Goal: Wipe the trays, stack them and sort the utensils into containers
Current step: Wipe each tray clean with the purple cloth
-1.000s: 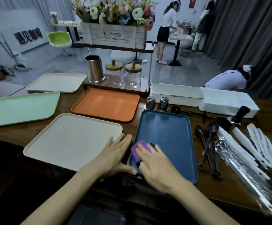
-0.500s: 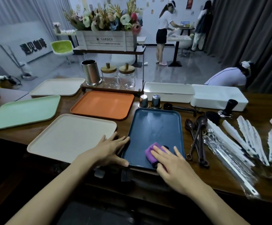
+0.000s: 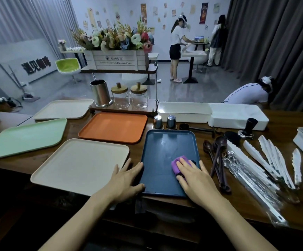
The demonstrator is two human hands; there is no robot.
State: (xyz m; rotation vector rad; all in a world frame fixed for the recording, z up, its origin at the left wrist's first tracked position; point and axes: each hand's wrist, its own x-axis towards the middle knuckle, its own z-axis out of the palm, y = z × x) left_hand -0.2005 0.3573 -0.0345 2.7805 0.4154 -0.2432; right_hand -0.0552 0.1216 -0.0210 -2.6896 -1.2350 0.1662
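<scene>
Currently wiping: right hand lies flat, fingers spread, pressing a purple cloth onto the blue tray, in the tray's near right part. Nothing is gripped; the palm simply pins the cloth. Left hand is open too, splayed against the tray's near left edge, bracing it.

To do this step well, I judge: keep the left hand firm so the tray does not skate on the wooden counter, and sweep the cloth away from me toward the far corners, which show faint streaks. Run the raised rim as well.

Around the hands:
- Just right of the right hand, dark spoons lie close beside the tray edge; a wide stroke could knock them.
- Further right, wrapped white utensils and clear-wrapped ones, unsorted.
- Left of the left hand, a cream tray, nearly touching it.
- Beyond the hands, an orange tray; far left, a green tray; none stacked.
- Steel cup and white boxes at the far edge, likely the containers.
</scene>
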